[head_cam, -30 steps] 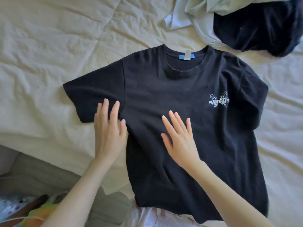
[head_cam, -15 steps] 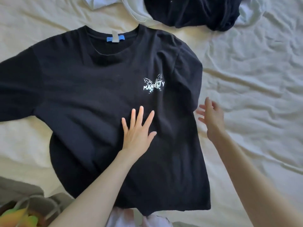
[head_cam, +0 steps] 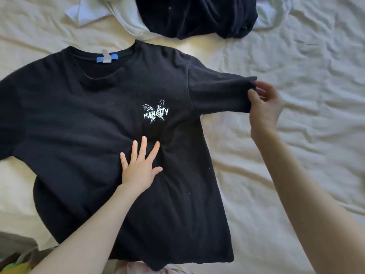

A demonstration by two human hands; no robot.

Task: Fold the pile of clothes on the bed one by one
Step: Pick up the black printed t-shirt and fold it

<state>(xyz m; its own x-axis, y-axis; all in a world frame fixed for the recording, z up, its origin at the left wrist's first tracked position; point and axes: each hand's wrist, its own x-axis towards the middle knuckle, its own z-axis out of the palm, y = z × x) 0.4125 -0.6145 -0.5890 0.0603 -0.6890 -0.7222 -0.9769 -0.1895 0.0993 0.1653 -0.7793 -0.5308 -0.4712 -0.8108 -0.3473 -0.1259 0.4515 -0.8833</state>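
Observation:
A black T-shirt [head_cam: 83, 119] with a white butterfly print lies face up and spread out on the cream bed sheet [head_cam: 296, 135]. My left hand [head_cam: 140, 165] presses flat on the shirt's middle, fingers straight and spread, just below the print. My right hand [head_cam: 263, 107] pinches the hem of the shirt's right sleeve [head_cam: 219, 93] and holds it stretched out to the right, slightly off the sheet. At the far edge lies the pile of clothes: a dark navy garment [head_cam: 197, 16] on top of pale white ones [head_cam: 94, 10].
The shirt's bottom hem hangs over the bed's near edge. Wrinkled sheet spreads to the right of the shirt. A bag with green and yellow items [head_cam: 13, 267] sits on the floor at the lower left corner.
My right hand went from hovering open beside the shirt to pinching the right sleeve and pulling it out to the right. My left hand stayed pressed on the shirt's middle.

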